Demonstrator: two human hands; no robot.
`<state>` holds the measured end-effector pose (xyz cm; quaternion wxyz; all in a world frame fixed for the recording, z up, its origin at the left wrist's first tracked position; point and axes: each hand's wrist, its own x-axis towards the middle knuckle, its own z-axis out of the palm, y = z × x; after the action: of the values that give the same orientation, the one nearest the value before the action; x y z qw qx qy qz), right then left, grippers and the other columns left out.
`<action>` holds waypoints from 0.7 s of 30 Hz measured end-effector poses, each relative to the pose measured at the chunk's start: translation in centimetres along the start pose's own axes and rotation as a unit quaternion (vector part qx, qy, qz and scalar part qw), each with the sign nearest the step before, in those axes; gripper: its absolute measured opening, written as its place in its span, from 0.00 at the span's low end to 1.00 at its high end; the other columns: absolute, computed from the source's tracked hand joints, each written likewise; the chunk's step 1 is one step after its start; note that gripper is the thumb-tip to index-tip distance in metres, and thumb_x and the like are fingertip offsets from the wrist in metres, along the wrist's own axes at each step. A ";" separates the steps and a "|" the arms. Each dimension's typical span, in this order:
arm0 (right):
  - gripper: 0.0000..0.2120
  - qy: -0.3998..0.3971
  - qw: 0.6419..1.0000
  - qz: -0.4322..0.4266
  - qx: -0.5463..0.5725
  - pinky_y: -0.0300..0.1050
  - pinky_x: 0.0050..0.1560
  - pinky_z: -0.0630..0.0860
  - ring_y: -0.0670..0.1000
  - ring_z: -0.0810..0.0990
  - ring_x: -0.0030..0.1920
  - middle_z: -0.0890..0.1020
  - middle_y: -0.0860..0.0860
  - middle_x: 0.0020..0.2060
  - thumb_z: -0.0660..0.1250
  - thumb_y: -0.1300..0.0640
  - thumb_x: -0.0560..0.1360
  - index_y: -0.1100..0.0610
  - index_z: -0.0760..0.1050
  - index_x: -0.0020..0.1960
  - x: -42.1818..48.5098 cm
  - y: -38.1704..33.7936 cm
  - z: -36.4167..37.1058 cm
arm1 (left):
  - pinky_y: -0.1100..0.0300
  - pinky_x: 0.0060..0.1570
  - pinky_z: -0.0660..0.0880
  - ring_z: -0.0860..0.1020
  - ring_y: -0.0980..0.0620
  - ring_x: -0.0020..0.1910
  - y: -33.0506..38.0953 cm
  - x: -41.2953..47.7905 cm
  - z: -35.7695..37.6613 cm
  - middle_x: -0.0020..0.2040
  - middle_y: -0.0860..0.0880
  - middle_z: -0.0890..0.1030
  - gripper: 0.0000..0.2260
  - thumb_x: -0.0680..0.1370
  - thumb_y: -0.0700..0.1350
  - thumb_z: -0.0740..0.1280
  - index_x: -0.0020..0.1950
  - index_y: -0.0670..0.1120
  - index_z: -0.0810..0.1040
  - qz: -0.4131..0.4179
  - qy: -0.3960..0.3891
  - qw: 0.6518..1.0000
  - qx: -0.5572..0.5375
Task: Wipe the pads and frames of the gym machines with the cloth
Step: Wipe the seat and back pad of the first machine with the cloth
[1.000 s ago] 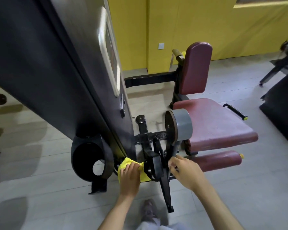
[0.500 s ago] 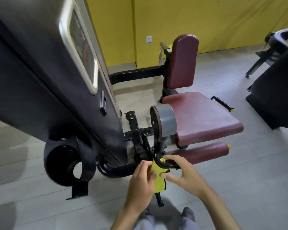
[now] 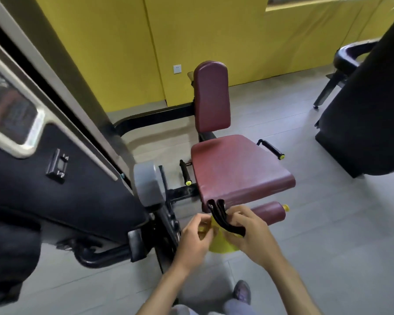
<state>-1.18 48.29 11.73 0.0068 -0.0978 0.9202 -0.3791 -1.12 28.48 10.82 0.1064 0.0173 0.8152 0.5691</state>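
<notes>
Two hands work at the front of the leg machine, just at 6 o'clock of the seat pad point(image 3: 239, 169). The left hand point(image 3: 195, 233) has its fingers point(image 3: 201, 220) curled in and pinching the yellow cloth point(image 3: 218, 245). The cloth hangs between the hands and behind the forked lever point(image 3: 221, 218). The right hand point(image 3: 248, 233), at 3 o'clock of the cloth, grips the lower end of that black lever with thumb over and fingers under.

Judgement: the right hand steadies the lever so the left can draw the cloth round it. The frame part is thin and curved, so it needs wrapping rather than a flat wipe. The hands are blurred by motion, so the right hand may also be holding a fold of cloth; this cannot be confirmed.

Count:
- One cloth.
- One forked lever with two prongs, both pointing to 12 o'clock.
- Three maroon pads: the back pad point(image 3: 212, 96), the seat pad and the roller pad point(image 3: 268, 212). The roller pad sits at 2 o'clock of the right hand.
- Two grab handles with yellow caps, at 9 o'clock point(image 3: 184, 173) and 2 o'clock point(image 3: 271, 150) of the seat.
- One grey pivot cover point(image 3: 148, 185).
- One dark weight shroud point(image 3: 55, 178) at 9 o'clock of the view.
- One second machine point(image 3: 362, 110) at 2 o'clock, well apart.
</notes>
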 end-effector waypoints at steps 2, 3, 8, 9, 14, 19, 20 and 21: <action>0.08 -0.014 1.000 0.004 0.000 0.48 0.47 0.80 0.45 0.82 0.47 0.75 0.33 0.63 0.77 0.53 0.73 0.52 0.77 0.45 0.0 2.3 -2.4 | 0.69 0.51 0.76 0.81 0.61 0.52 1.4 1.6 2.2 0.50 0.60 0.83 0.05 0.81 0.44 0.70 0.56 0.51 0.80 -0.024 -0.010 1.000 -0.013; 0.07 -0.021 1.000 0.006 0.005 0.48 0.49 0.81 0.45 0.83 0.49 0.73 0.31 0.66 0.76 0.54 0.73 0.51 0.80 0.48 -0.1 3.4 -3.5 | 0.71 0.51 0.74 0.80 0.63 0.53 1.8 2.5 3.3 0.50 0.60 0.83 0.04 0.82 0.45 0.69 0.56 0.50 0.80 -0.045 -0.012 0.999 -0.020; 0.14 -0.002 0.998 0.046 0.048 0.47 0.52 0.81 0.42 0.83 0.53 0.74 0.29 0.66 0.76 0.59 0.71 0.45 0.72 0.40 0.3 7.3 -7.6 | 0.57 0.54 0.75 0.79 0.53 0.54 0.3 7.0 9.5 0.54 0.50 0.82 0.07 0.83 0.50 0.65 0.57 0.49 0.77 -0.197 -0.036 0.980 0.014; 0.13 0.012 0.997 0.053 0.056 0.46 0.51 0.81 0.40 0.83 0.52 0.75 0.28 0.65 0.75 0.60 0.70 0.47 0.72 0.39 0.5 7.9 -8.2 | 0.56 0.54 0.76 0.79 0.51 0.53 0.0 7.6 10.8 0.55 0.47 0.82 0.10 0.83 0.52 0.65 0.59 0.48 0.75 -0.231 -0.055 0.971 0.020; 0.12 0.093 0.984 0.075 0.135 0.41 0.54 0.80 0.42 0.82 0.58 0.79 0.35 0.62 0.71 0.57 0.67 0.56 0.80 0.50 3.0 9.7 -9.1 | 0.47 0.49 0.82 0.85 0.42 0.45 -0.6 9.6 14.0 0.54 0.40 0.83 0.18 0.82 0.59 0.66 0.62 0.47 0.68 -0.348 -0.084 0.924 -0.135; 0.08 0.094 0.967 0.119 0.206 0.40 0.59 0.76 0.45 0.78 0.64 0.79 0.42 0.64 0.69 0.58 0.68 0.58 0.75 0.46 7.0 12.4 -8.3 | 0.52 0.47 0.83 0.84 0.48 0.45 -0.2 12.5 12.7 0.55 0.40 0.82 0.11 0.83 0.44 0.67 0.64 0.47 0.71 -0.293 0.000 0.905 -0.308; 0.07 0.098 0.963 0.139 0.209 0.40 0.58 0.75 0.44 0.78 0.63 0.79 0.43 0.63 0.71 0.60 0.69 0.59 0.73 0.44 8.0 13.1 -8.1 | 0.51 0.50 0.82 0.84 0.49 0.46 -0.5 13.4 12.3 0.55 0.42 0.82 0.11 0.82 0.42 0.67 0.63 0.46 0.72 -0.277 0.014 0.907 -0.317; 0.08 0.107 0.959 0.159 0.209 0.40 0.57 0.74 0.43 0.78 0.60 0.78 0.45 0.62 0.73 0.61 0.71 0.61 0.73 0.43 8.9 13.7 -7.9 | 0.48 0.52 0.81 0.83 0.50 0.47 -0.8 14.4 11.9 0.55 0.43 0.82 0.10 0.82 0.41 0.68 0.63 0.45 0.73 -0.265 0.024 0.909 -0.320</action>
<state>-13.04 61.67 8.35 -0.0113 0.0948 0.8196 -0.5650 -12.80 41.32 3.98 0.2332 -0.2484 0.5666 0.7503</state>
